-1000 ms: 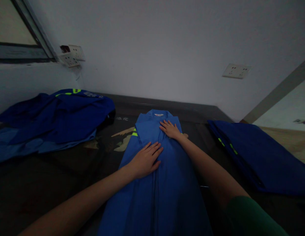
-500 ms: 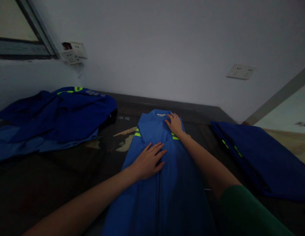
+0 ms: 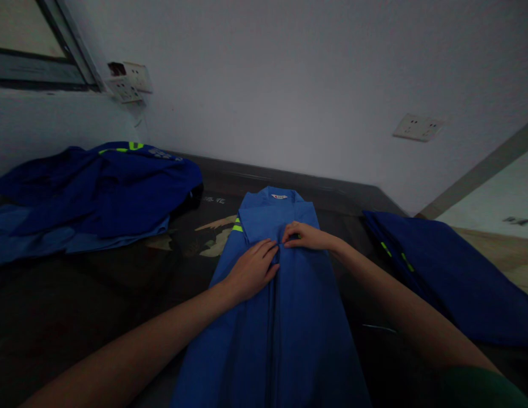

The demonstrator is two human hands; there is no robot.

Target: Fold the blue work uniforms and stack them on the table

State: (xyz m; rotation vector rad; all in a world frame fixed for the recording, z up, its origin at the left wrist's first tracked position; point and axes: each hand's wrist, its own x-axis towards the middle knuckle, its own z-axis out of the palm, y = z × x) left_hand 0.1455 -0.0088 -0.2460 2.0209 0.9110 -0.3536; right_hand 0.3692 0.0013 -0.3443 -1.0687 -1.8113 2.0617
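Observation:
A blue work jacket (image 3: pixel 306 300) lies lengthwise in front of me, its collar with a white label at the far end. Its sides are folded inward, and bright yellow-green stripes show at its left edge. My left hand (image 3: pixel 253 269) rests flat on the cloth left of the middle line, fingers stretched out. Just beyond it, my right hand (image 3: pixel 304 235) has thumb and fingertips pinched together on the jacket at the middle, below the collar. The fingertips of both hands are close together.
A heap of blue clothes (image 3: pixel 110 198) lies at the left on the dark table (image 3: pixel 323 184). On the right is a folded dark blue garment (image 3: pixel 451 266). A wall with sockets (image 3: pixel 418 127) stands behind the table.
My right hand has come back from near the collar to the middle and closed into a pinch. The folded cloth at the right now covers the stripe there. My left hand has moved slightly.

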